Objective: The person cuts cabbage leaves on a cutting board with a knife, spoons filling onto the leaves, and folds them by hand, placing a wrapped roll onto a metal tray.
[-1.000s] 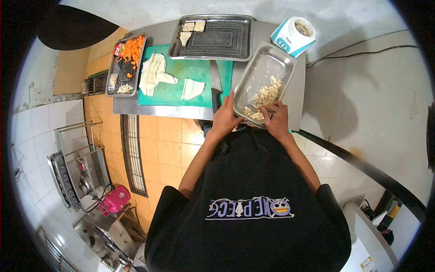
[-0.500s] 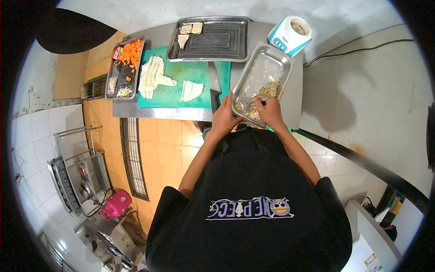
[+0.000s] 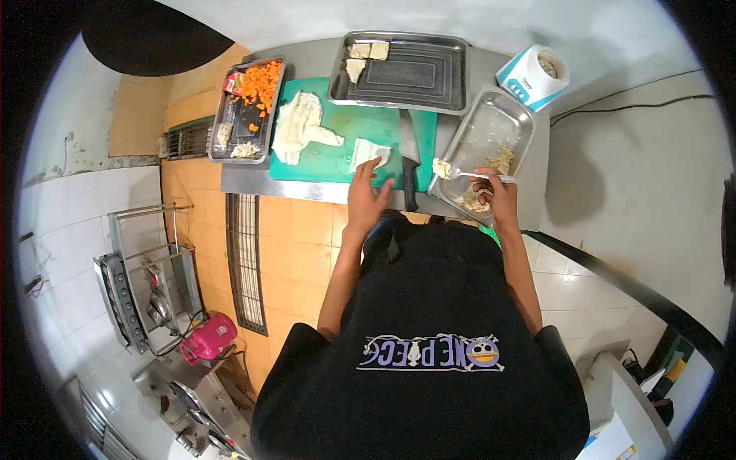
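Note:
My right hand (image 3: 500, 201) is closed around the handle of a spoon (image 3: 477, 176), which carries a lump of pale, crumbly filling (image 3: 442, 168) past the left rim of a steel pan (image 3: 523, 113). More of that filling lies in the pan. My left hand (image 3: 369, 193) is open, its fingers spread at the near edge of a small white dough sheet (image 3: 368, 152); whether they touch it I cannot tell. The sheet lies on a green cutting board (image 3: 330, 167). Beside it is a knife (image 3: 409, 157), and further left a larger crumpled dough sheet (image 3: 300, 126).
At the back, a dark tray (image 3: 418, 77) holds 3 folded dough pieces. A tray (image 3: 251, 126) with chopped carrots (image 3: 261, 83) and other bits stands at the left. A white and blue appliance base (image 3: 529, 80) is at the back right, its cable (image 3: 613, 107) along the wall.
My right hand has lifted the spoon with filling out of the pan's lower end and moved it left. My left hand has left the pan's rim for the small dough sheet, opening its fingers.

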A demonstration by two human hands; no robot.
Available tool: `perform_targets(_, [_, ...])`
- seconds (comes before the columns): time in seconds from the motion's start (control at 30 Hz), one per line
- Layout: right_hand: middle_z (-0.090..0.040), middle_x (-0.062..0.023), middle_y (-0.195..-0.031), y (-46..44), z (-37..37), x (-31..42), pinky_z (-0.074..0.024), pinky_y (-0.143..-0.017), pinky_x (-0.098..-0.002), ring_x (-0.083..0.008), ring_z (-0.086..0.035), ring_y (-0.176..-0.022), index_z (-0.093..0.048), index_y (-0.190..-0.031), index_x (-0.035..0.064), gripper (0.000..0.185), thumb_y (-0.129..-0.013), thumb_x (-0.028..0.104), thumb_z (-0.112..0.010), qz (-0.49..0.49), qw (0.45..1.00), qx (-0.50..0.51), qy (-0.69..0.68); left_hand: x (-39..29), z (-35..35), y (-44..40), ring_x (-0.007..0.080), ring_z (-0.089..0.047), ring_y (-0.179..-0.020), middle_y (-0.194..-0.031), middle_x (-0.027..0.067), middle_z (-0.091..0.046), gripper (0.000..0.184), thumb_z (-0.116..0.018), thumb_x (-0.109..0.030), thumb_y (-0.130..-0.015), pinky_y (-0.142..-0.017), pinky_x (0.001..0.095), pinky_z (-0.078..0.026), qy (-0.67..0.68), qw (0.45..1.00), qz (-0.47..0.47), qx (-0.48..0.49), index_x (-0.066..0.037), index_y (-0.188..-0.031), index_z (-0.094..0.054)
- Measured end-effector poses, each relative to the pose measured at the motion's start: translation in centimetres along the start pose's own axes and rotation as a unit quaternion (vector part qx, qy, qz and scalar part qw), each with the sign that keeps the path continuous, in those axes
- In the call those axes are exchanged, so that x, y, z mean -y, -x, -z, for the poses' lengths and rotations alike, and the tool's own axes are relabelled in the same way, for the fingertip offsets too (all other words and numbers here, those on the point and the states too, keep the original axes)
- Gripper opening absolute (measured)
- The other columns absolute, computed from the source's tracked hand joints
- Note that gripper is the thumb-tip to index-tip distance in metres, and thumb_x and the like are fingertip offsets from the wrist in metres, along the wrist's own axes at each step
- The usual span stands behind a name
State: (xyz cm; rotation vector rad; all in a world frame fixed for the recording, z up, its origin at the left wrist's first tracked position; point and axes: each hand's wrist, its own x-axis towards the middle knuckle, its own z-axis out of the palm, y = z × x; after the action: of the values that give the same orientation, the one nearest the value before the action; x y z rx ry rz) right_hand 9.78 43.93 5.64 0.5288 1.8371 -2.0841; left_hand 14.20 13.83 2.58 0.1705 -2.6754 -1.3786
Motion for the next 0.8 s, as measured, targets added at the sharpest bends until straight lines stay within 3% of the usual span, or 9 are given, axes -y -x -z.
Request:
perform_targets(0.17, [-0.078, -0.0121, -0.106, 0.9, -6.4, -1.0, -0.0486, -0.060, -0.0248, -0.0131, -0.067, -0.083, -0.075, -0.121, 0.0022, 0.035, -0.109, 0.029, -0.055, -0.002, 0.996, 0.061, -0.067, 4.1, 4.8, -1.3, 0.0305, -0.072, -0.091, -0.116, 0.0137, -0.073, 0.037, -0.077, -0.015, -0.094, -0.080, 0.0409, -0.057, -0.034, 0.998, 0.036, 0.025, -0.006, -0.129, -0.070])
perform_targets(0.23, [-0.077, -0.0135, -0.114, 0.9, -9.1, -1.8, -0.0495, -0.062, -0.0248, -0.0137, -0.068, -0.086, -0.073, -0.128, 0.0015, 0.036, -0.110, 0.028, -0.056, -0.021, 0.993, 0.078, -0.085, 5.0, 6.0, -2.3, 0.0288, -0.073, -0.091, -0.112, 0.0142, -0.076, 0.032, -0.076, -0.012, -0.095, -0.078, 0.0394, -0.057, 0.052, 0.988, 0.116, 0.084, -0.005, -0.125, -0.071])
perform_targets(0.37, [-0.075, -0.0159, -0.126, 1.0, -13.5, -4.2, -0.0515, -0.064, -0.0262, -0.0148, -0.069, -0.094, -0.067, -0.139, 0.0000, 0.041, -0.112, 0.029, -0.057, -0.029, 0.993, 0.079, -0.084, 7.0, 7.6, -3.7, 0.0274, -0.074, -0.087, -0.107, 0.0141, -0.078, 0.028, -0.075, -0.012, -0.096, -0.075, 0.0383, -0.058, 0.053, 0.992, 0.073, 0.084, -0.003, -0.122, -0.072])
perform_targets(0.47, [-0.073, -0.0124, -0.133, 1.4, -15.7, -6.4, -0.0522, -0.066, -0.0258, -0.0145, -0.070, -0.095, -0.064, -0.144, 0.0010, 0.039, -0.114, 0.022, -0.052, 0.034, 0.998, 0.056, -0.020, 7.7, 8.2, -4.6, 0.0310, -0.072, -0.096, -0.111, 0.0153, -0.076, 0.033, -0.076, -0.014, -0.095, -0.082, 0.0418, -0.057, 0.075, 0.985, 0.094, 0.125, -0.003, -0.126, -0.070])
perform_targets(0.53, [-0.073, -0.0118, -0.133, 1.6, -16.7, -7.3, -0.0524, -0.066, -0.0254, -0.0133, -0.069, -0.093, -0.063, -0.145, 0.0018, 0.039, -0.114, 0.022, -0.052, 0.056, 0.997, 0.045, 0.023, 8.1, 8.2, -4.9, 0.0359, -0.066, -0.108, -0.119, 0.0161, -0.072, 0.042, -0.078, -0.014, -0.092, -0.092, 0.0456, -0.053, -0.074, 0.992, -0.076, 0.071, -0.004, -0.131, -0.067])
perform_targets(0.67, [-0.071, -0.0128, -0.137, 2.1, -18.0, -8.9, -0.0529, -0.064, -0.0241, -0.0109, -0.069, -0.090, -0.061, -0.147, 0.0007, 0.040, -0.115, 0.022, -0.050, 0.119, 0.987, 0.028, 0.101, 8.8, 7.7, -5.6, 0.0368, -0.059, -0.119, -0.132, 0.0145, -0.064, 0.058, -0.082, -0.021, -0.086, -0.099, 0.0466, -0.049, -0.101, 0.974, -0.187, 0.072, -0.006, -0.138, -0.061])
perform_targets(0.8, [-0.071, -0.0138, -0.137, 2.4, -18.3, -9.7, -0.0535, -0.064, -0.0244, -0.0106, -0.070, -0.092, -0.060, -0.148, 0.0009, 0.040, -0.115, 0.021, -0.050, 0.125, 0.985, 0.007, 0.123, 8.6, 6.8, -6.4, 0.0394, -0.057, -0.123, -0.136, 0.0167, -0.061, 0.068, -0.084, -0.024, -0.085, -0.103, 0.0490, -0.047, -0.084, 0.975, -0.197, 0.061, -0.005, -0.144, -0.057])
